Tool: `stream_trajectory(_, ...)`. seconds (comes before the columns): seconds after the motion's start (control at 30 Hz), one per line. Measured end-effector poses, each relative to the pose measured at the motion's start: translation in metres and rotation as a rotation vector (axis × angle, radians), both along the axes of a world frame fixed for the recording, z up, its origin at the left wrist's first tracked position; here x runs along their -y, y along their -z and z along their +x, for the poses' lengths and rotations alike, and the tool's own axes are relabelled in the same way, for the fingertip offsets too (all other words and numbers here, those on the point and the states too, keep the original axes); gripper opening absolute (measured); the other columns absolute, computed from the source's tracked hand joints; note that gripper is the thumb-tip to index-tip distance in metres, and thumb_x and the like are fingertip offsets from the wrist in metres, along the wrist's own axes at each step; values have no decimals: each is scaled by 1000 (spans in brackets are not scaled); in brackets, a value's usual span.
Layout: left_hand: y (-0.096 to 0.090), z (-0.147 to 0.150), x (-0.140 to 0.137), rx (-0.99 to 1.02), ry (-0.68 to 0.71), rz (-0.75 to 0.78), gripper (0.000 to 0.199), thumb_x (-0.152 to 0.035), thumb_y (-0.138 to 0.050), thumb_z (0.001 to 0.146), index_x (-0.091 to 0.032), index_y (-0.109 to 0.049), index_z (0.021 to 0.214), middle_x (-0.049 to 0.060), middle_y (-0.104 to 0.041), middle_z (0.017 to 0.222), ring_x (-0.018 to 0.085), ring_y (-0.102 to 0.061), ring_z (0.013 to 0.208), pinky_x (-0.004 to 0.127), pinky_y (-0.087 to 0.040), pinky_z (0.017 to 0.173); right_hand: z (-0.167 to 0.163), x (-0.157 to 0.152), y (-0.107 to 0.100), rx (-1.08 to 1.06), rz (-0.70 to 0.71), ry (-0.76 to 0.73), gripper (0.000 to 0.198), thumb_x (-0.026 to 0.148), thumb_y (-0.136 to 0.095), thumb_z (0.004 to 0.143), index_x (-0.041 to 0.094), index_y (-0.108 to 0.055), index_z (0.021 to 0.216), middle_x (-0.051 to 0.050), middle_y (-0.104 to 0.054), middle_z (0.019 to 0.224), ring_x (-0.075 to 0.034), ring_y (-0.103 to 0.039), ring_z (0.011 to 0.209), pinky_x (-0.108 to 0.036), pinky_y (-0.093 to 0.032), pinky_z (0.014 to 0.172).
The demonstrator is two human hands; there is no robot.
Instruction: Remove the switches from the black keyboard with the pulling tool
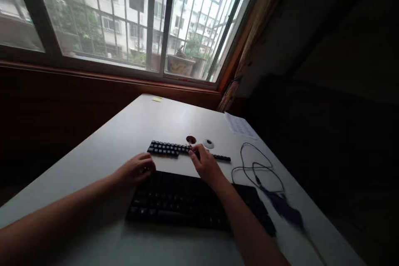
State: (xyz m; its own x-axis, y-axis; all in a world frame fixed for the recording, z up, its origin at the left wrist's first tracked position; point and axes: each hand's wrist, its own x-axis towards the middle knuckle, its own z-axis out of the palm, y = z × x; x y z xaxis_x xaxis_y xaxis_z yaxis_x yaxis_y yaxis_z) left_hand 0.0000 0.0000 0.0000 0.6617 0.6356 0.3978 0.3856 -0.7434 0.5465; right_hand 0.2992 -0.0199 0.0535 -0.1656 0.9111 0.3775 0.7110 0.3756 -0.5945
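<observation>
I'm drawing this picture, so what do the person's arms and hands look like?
The left hand and right hand have no gloves. The left forearm and right forearm look slim, with no sleeves or watch showing. It's too dim to see small markings.

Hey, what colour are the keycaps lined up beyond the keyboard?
The keycaps look black, best seen in the head view.
</observation>
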Motion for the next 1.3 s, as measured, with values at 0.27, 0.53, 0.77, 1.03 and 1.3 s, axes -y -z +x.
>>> stream_trajectory(0.27, -2, 2, -2, -21, -5, 5, 14, -12, -51, 83, -19, -61, 89, 5, -56, 92, 20, -53, 88, 32, -45, 76, 8, 42, -9, -225, 31, -29, 24, 39, -56, 95, 21, -67, 85, -2, -49, 85, -16, -51, 75, -29, -43, 66)
stream_trajectory(0.53, -3, 2, -1, -34, -2, 15, 13, -13, -51, 85, -19, -61, 89, 5, -55, 92, 19, -53, 87, 31, -46, 75, -9, 66, 7, -384, -33, -112, 16, 36, -63, 92, 24, -73, 91, -1, -53, 84, -15, -54, 76, -28, -44, 67)
stream_trajectory(0.77, -2, 1, -2, -39, 5, 2, 14, -16, -49, 87, -19, -62, 91, 5, -56, 92, 18, -54, 85, 28, -47, 70, -10, 69, 25, -335, -110, -158, 12, 33, -66, 90, 22, -72, 87, 0, -54, 84, -13, -54, 70, -26, -44, 63)
stream_trajectory(1.03, -5, 1, -1, -49, 6, -17, 13, -17, -50, 87, -18, -62, 90, 5, -55, 91, 17, -54, 82, 27, -48, 68, -10, 71, 33, -234, -106, -125, 10, 21, -67, 87, 20, -66, 77, 1, -53, 78, -13, -53, 69, -26, -41, 64)
stream_trajectory(1.3, 0, 1, -2, -45, -20, -11, 12, -16, -50, 86, -17, -62, 89, 6, -56, 94, 19, -56, 86, 29, -49, 72, -10, 69, 43, -351, -141, -71, 12, 23, -65, 87, 19, -66, 75, 1, -52, 75, -13, -51, 65, -25, -39, 58)
